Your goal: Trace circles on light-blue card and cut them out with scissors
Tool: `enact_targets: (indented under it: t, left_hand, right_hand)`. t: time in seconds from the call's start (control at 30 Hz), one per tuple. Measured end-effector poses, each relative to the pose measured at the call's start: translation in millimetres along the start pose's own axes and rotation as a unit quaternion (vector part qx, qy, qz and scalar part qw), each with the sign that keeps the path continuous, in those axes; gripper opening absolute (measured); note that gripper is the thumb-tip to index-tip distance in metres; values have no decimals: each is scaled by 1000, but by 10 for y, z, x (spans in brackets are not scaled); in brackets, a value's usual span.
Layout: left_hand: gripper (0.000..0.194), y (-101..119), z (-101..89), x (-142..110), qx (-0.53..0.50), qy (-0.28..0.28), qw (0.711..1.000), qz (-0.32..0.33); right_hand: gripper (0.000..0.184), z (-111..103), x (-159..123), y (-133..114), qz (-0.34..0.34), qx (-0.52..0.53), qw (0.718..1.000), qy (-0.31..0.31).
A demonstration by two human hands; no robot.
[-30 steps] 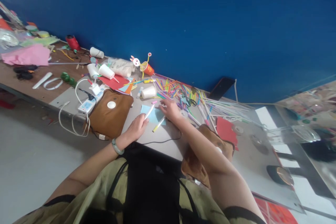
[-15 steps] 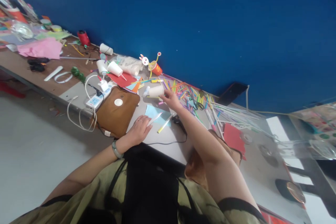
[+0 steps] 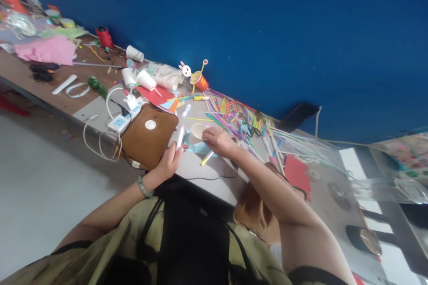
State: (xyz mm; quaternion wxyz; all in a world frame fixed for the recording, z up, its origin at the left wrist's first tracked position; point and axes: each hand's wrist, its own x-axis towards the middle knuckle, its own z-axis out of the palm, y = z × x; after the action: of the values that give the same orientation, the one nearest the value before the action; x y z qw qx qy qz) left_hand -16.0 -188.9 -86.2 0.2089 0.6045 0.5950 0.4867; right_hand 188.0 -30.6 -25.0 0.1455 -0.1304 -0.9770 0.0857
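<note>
My right hand (image 3: 219,140) grips the rim of a white paper cup (image 3: 197,134), whose mouth tilts up toward me. The cup is over a light blue sheet of paper (image 3: 191,146). In my left hand (image 3: 171,159) is a white pen with a pinkish tip (image 3: 181,136), held upright between thumb and fingers. A yellow-ended white marker (image 3: 206,158) lies just below my right hand. A small white object (image 3: 186,111) rests behind the cup.
A brown leather-like pouch (image 3: 149,137) and a power strip (image 3: 125,118) with cables lie to the left. Coloured sticks (image 3: 230,113) spread behind my right hand. A decorated red cup (image 3: 200,81) stands by the blue wall.
My right hand has taken the paper cup from its side, brought it closer and turned its mouth up. My left hand has raised the pen upright.
</note>
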Motion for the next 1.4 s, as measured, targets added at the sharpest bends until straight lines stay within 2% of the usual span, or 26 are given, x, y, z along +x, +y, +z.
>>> enact_targets:
  t: [0.13,0.27,0.43,0.57,0.67,0.73,0.87,1.0,1.1,1.23,1.33,1.4]
  left_hand:
    - [35,33,-43,54,-3,25,1000,0]
    - [34,193,-124,238,6,24,999,29]
    - [26,330,-154,495,82,-113,987,74]
    - [22,356,-120,593,192,-154,968,58]
    - [22,387,-113,631,221,-171,958,68]
    - [24,414,-116,651,240,-186,950,71]
    - [26,448,-116,683,265,-201,940,73]
    - [28,449,-126,709,241,-214,943,83]
    - [29,432,-162,730,207,-221,950,73]
    - [28,392,-228,801,217,-232,945,78]
    - [11,377,-261,908,261,-272,921,100]
    - [18,383,-271,989,285,-297,905,110]
  right_hand:
    - [23,77,62,-54,-39,-66,997,-4]
    - [25,103,100,-73,-53,-78,996,-2]
    - [19,106,83,-66,-58,-58,996,24]
    - [17,149,-57,-91,-51,-83,991,91]
    - [19,200,-172,-143,-23,-135,979,153]
    - [26,225,-204,-193,-3,-159,973,167]
    - [41,232,-147,-305,34,-184,973,138]
    - [40,201,-62,-347,77,-178,973,128]
    - [35,138,-63,-284,161,-127,963,178]
    - [29,36,-177,-158,286,-35,922,260]
    - [28,46,-319,-136,296,-19,924,240]
    - [26,106,-409,-167,270,-35,941,202]
